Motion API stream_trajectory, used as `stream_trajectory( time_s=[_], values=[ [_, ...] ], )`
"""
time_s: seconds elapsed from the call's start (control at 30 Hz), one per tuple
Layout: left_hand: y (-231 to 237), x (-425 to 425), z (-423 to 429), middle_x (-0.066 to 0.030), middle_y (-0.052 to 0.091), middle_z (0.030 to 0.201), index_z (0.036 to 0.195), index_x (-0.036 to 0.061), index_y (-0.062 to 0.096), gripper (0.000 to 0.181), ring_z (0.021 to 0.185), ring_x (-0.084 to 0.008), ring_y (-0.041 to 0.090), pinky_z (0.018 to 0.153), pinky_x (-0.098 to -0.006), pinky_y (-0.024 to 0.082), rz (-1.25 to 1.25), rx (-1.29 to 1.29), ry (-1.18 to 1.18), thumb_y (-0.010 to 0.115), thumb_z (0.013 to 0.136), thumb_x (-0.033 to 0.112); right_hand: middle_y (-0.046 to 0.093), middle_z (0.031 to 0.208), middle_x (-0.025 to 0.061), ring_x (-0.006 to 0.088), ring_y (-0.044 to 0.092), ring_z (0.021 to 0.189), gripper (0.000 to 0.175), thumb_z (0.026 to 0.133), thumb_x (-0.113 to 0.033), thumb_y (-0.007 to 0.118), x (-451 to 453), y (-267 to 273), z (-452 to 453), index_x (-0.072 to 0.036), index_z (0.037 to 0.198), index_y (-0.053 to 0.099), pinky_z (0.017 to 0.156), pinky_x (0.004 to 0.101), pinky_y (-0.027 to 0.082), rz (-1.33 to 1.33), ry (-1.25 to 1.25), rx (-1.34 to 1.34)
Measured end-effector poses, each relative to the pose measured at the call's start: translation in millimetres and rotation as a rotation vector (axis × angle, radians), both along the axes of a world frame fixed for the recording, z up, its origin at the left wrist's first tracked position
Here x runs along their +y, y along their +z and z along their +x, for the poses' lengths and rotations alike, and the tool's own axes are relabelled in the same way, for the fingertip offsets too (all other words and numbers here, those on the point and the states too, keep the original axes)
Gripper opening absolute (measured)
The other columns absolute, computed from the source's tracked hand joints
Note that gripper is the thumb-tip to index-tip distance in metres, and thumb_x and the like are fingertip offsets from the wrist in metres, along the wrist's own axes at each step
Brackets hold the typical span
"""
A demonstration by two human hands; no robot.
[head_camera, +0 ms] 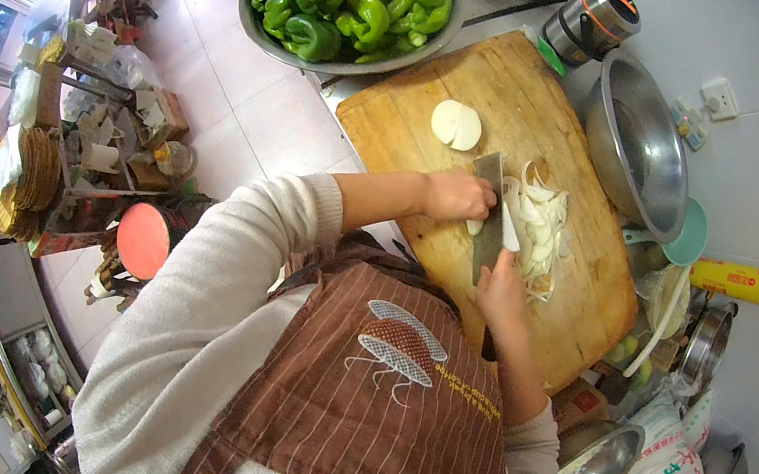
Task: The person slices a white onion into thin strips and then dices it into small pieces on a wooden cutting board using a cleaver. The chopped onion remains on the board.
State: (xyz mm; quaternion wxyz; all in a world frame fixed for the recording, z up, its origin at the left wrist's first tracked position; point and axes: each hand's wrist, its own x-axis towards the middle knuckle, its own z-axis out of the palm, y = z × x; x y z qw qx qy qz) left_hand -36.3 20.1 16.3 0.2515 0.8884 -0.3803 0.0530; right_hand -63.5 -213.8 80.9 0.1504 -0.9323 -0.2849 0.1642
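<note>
A cleaver stands over the wooden cutting board, its blade pointing away from me. My right hand grips it close to the handle, with fingers along the blade. On the blade's left side my left hand is curled over a white piece, seemingly peeled onion, mostly hidden under the fingers. Thin white onion slices lie heaped right of the blade, and one slice rests against it. Farther up the board sits a pale, rounded onion piece with a split across it.
A metal basin of green peppers stands beyond the board. Along the right are a steel bowl, a turquoise ladle or scoop, a yellow roll and a plastic bag. A steel flask stands at the back.
</note>
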Motion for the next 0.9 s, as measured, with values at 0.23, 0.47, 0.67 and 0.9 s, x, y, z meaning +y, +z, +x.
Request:
stream_trajectory(
  time_s=[0.23,0.47,0.67,0.9],
  values=[
    [-3.8,-1.7,-0.9,-0.0111,0.061,0.096,0.083,0.0035,0.064,0.015,0.096,-0.0307,0.06,0.073,-0.0404,0.055,0.033,0.003,-0.007,0.056,0.08,0.016,0.062,0.086,0.0291,0.0488,0.06,0.08,0.053,0.088,-0.01,0.061,-19.7,24.1,18.0,0.002,0.134,0.037,0.07,0.0537,0.047,-0.065,0.022,0.074],
    [-4.4,-0.4,-9.4,-0.0109,0.061,0.101,0.086,0.0039,0.064,0.015,0.1,-0.0292,0.06,0.074,-0.0387,0.056,0.045,-0.027,0.039,0.058,0.077,0.014,0.062,0.077,0.0277,0.0482,0.061,0.074,0.032,0.086,-0.01,0.059,-2.9,-16.3,3.5,-0.001,0.113,0.043,0.065,0.0567,0.047,-0.024,0.031,0.006],
    [-13.1,-3.6,-22.5,-0.0079,0.06,0.098,0.083,0.0053,0.062,0.012,0.096,-0.0262,0.06,0.068,-0.0359,0.056,-0.066,-0.215,0.135,0.058,0.076,0.014,0.064,0.078,0.0256,0.046,0.063,0.074,0.036,0.087,-0.011,0.059,-15.1,19.0,13.3,0.001,0.117,0.043,0.065,0.0558,0.047,0.042,0.093,0.004],
    [-14.4,-3.9,-25.2,-0.0081,0.058,0.098,0.087,0.0057,0.063,0.018,0.097,-0.0271,0.058,0.07,-0.0367,0.055,-0.032,-0.102,0.118,0.063,0.071,0.014,0.063,0.075,0.0258,0.0463,0.062,0.074,0.034,0.088,-0.013,0.058,-0.2,1.6,2.8,0.003,0.115,0.044,0.065,0.0568,0.046,-0.131,0.013,0.066]
  ],
)
